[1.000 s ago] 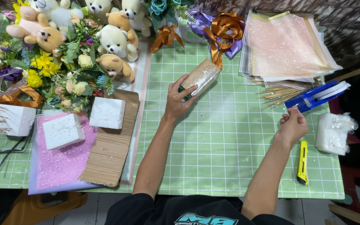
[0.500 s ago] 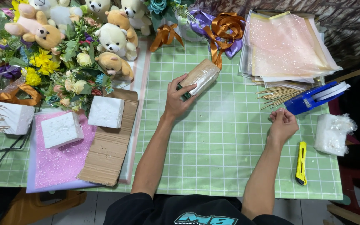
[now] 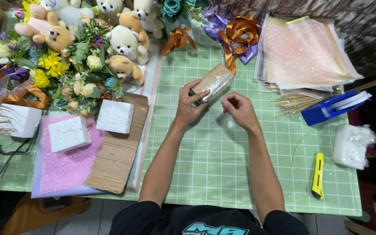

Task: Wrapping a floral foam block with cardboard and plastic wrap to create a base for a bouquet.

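The fingers [image 3: 195, 96] of the left hand [image 3: 188, 106] are clamped around the near end of a wrapped block [image 3: 213, 82], a tan brick in clear film with a dark green end, which lies tilted on the green gridded counter [image 3: 223, 174] near its middle. The right hand [image 3: 238, 109] sits just beside the block's lower edge, its fingers [image 3: 228, 99] curled together in a loose pinch; whether they grip anything cannot be told. Both bare forearms reach up from the bottom of the view.

Just beyond the block lie orange and purple ribbons [image 3: 236, 35]. To the right sit a stack of pink wrapping sheets [image 3: 303, 54], a bundle of thin wooden sticks [image 3: 293, 103], a blue tape dispenser [image 3: 334, 106], a yellow utility knife [image 3: 317, 175] and a white plastic-wrapped bundle [image 3: 351, 146].

To the left, white foam blocks [image 3: 115, 116] rest on a cardboard sheet [image 3: 116, 161] and a pink glitter sheet [image 3: 66, 167]. Behind them stand plush teddy bears [image 3: 125, 41] among artificial flowers [image 3: 72, 65].
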